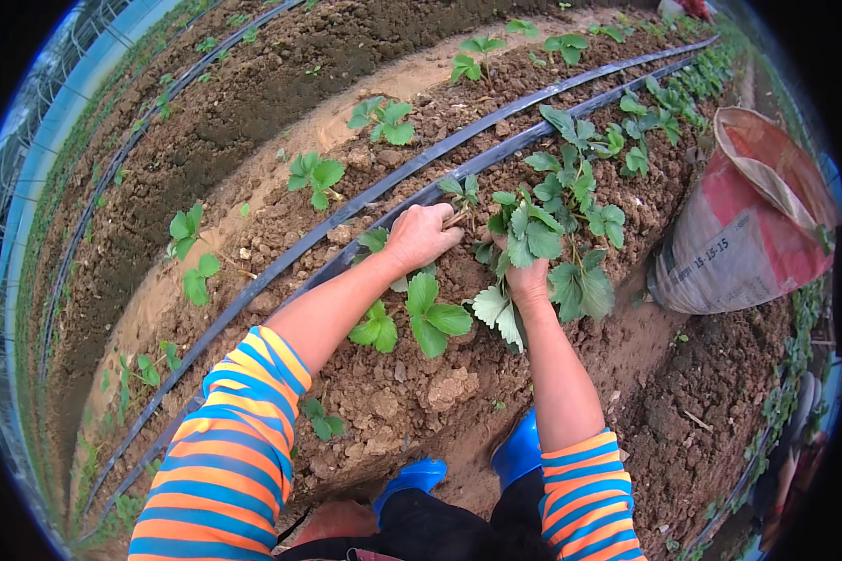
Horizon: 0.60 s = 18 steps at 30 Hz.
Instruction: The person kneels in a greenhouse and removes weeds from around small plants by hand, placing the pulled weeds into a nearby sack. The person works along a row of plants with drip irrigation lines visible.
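Note:
My left hand [424, 235] is closed around brown-green stems of a strawberry plant [464, 189], low over the soil of the raised bed. Some leaves show beyond its fingers and others under the wrist. To its right, my right hand [526, 277] grips a leafy bunch of strawberry plants [533, 228]. Foliage covers most of its fingers, and several leaves hang around the wrist, one with its pale underside up. Nearer my body, a strawberry plant [431, 315] with bright green leaves stands in the bed between my forearms.
Two black drip hoses [365, 200] run along the bed. More strawberry plants [316, 175] grow beyond them. At right leans an open woven sack [744, 231] bearing writing. My blue boots [414, 480] stand in the furrow. Another bed [231, 91] lies at upper left.

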Each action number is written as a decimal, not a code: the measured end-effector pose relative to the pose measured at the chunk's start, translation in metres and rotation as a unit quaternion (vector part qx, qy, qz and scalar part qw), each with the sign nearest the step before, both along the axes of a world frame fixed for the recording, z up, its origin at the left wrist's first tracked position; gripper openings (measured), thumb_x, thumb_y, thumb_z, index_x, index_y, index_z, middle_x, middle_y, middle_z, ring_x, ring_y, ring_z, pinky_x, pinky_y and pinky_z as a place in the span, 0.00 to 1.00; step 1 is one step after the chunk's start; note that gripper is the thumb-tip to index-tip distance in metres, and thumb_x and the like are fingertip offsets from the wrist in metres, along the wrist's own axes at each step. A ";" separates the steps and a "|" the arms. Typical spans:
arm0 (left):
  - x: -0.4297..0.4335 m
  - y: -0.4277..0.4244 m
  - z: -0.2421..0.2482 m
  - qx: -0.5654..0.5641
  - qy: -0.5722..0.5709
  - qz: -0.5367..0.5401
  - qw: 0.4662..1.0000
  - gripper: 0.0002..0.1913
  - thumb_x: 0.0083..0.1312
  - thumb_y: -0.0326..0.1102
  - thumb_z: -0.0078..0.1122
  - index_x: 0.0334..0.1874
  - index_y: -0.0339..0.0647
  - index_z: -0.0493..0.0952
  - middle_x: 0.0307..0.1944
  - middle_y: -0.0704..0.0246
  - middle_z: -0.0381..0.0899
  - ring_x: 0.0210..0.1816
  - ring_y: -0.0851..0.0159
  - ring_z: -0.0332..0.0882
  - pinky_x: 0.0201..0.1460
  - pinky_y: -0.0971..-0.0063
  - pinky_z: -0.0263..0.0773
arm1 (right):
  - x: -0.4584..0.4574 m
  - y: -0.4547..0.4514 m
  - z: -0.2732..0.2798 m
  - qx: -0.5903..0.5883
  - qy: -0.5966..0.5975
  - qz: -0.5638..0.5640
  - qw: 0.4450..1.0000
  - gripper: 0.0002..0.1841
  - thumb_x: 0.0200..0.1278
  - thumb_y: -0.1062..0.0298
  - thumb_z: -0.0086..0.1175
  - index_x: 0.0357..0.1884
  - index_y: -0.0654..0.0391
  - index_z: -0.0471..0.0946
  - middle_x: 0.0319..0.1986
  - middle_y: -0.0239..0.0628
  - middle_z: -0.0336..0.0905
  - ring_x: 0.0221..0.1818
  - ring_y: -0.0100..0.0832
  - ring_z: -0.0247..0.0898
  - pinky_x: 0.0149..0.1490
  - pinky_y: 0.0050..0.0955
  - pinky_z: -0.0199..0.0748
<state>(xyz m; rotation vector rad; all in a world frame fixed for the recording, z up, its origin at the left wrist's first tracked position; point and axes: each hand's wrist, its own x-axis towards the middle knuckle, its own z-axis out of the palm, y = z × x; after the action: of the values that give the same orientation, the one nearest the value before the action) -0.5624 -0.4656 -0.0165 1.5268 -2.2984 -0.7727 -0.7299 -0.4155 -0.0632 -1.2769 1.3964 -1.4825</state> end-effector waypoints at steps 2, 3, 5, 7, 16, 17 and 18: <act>0.003 0.005 0.000 -0.093 0.056 -0.046 0.993 0.13 0.53 0.41 0.54 0.34 0.39 0.70 0.30 0.57 0.76 0.34 0.50 0.74 0.36 0.60 0.70 | 0.001 0.000 0.000 -0.037 0.101 -0.035 0.994 0.18 0.53 0.72 0.54 0.48 0.61 0.71 0.40 0.39 0.75 0.43 0.34 0.70 0.49 0.31 0.66; 0.004 0.007 -0.001 -0.183 0.074 -0.102 0.975 0.12 0.55 0.39 0.55 0.36 0.40 0.69 0.30 0.60 0.75 0.34 0.52 0.74 0.35 0.62 0.70 | 0.001 0.001 0.000 -0.049 0.150 -0.051 0.986 0.20 0.53 0.71 0.54 0.50 0.61 0.70 0.42 0.39 0.74 0.45 0.36 0.69 0.51 0.32 0.65; 0.004 0.004 -0.005 -0.246 0.020 -0.217 0.944 0.11 0.55 0.36 0.54 0.38 0.41 0.68 0.32 0.64 0.73 0.34 0.56 0.75 0.34 0.65 0.71 | 0.001 0.002 -0.003 -0.043 0.124 -0.042 0.990 0.21 0.52 0.69 0.56 0.50 0.60 0.70 0.43 0.41 0.73 0.46 0.39 0.68 0.54 0.33 0.63; 0.002 -0.005 -0.007 -0.246 -0.055 -0.290 0.923 0.11 0.55 0.34 0.53 0.38 0.41 0.68 0.32 0.65 0.72 0.33 0.58 0.75 0.34 0.65 0.72 | 0.000 0.001 -0.007 -0.056 0.097 -0.038 0.993 0.21 0.52 0.69 0.57 0.50 0.59 0.71 0.43 0.41 0.74 0.46 0.39 0.69 0.53 0.33 0.64; -0.004 -0.002 -0.010 -0.336 -0.204 -0.267 0.880 0.09 0.53 0.32 0.50 0.37 0.43 0.72 0.37 0.66 0.68 0.34 0.66 0.73 0.29 0.73 0.71 | -0.003 -0.003 -0.017 -0.020 0.110 -0.041 0.993 0.19 0.50 0.71 0.57 0.48 0.60 0.72 0.41 0.40 0.74 0.44 0.39 0.69 0.50 0.34 0.66; -0.005 -0.002 -0.009 -0.340 -0.214 -0.272 0.875 0.08 0.53 0.33 0.50 0.36 0.43 0.73 0.37 0.65 0.68 0.34 0.66 0.73 0.29 0.74 0.70 | -0.003 -0.003 -0.016 -0.037 0.125 -0.037 0.991 0.19 0.50 0.71 0.57 0.47 0.60 0.72 0.40 0.40 0.75 0.43 0.39 0.69 0.49 0.34 0.66; -0.004 -0.004 -0.007 -0.371 -0.197 -0.275 0.865 0.07 0.53 0.34 0.50 0.34 0.45 0.73 0.36 0.67 0.68 0.30 0.67 0.72 0.27 0.74 0.70 | -0.002 -0.003 -0.014 -0.045 0.135 -0.042 0.989 0.18 0.50 0.72 0.57 0.46 0.60 0.73 0.39 0.41 0.75 0.43 0.39 0.69 0.49 0.34 0.66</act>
<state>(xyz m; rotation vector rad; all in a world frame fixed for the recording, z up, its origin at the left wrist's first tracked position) -0.5666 -0.4693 -0.0240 0.7155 -2.8579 0.3887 -0.7323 -0.4187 -0.0776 -1.5372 1.5886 -1.4856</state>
